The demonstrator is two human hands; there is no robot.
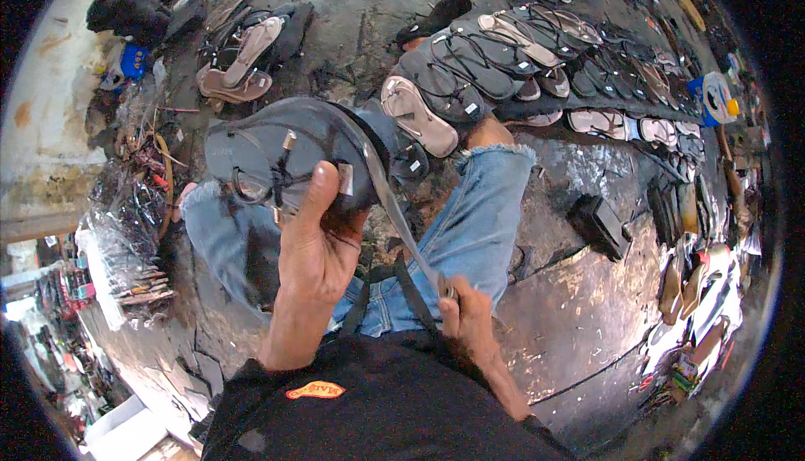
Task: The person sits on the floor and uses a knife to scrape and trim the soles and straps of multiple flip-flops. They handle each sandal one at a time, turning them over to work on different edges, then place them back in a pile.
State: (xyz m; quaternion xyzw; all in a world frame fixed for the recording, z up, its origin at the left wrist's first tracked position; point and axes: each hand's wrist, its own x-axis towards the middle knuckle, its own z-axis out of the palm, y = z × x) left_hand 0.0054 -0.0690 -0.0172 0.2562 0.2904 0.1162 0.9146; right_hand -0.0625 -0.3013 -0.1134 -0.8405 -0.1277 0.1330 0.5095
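Note:
My left hand (312,256) grips a dark grey strappy sandal (323,136) from below, in front of my knees. Its thumb presses near a small pale label, and thin straps with metal fittings cross the upper side. Along the sandal's right edge runs a long, narrow grey strip (401,222), curving down toward my lap. My right hand (471,317) is closed around the strip's lower end. I cannot tell whether this is a blade or a band of sole material. Behind the held sandal, part of another dark sandal (409,163) shows.
Rows of dark and tan sandals (465,63) cover the floor ahead and to the right. A smaller pile (251,46) lies at the far left. Plastic-wrapped goods (130,235) stand on my left. A black block (599,225) rests near a worn board (587,293) on my right.

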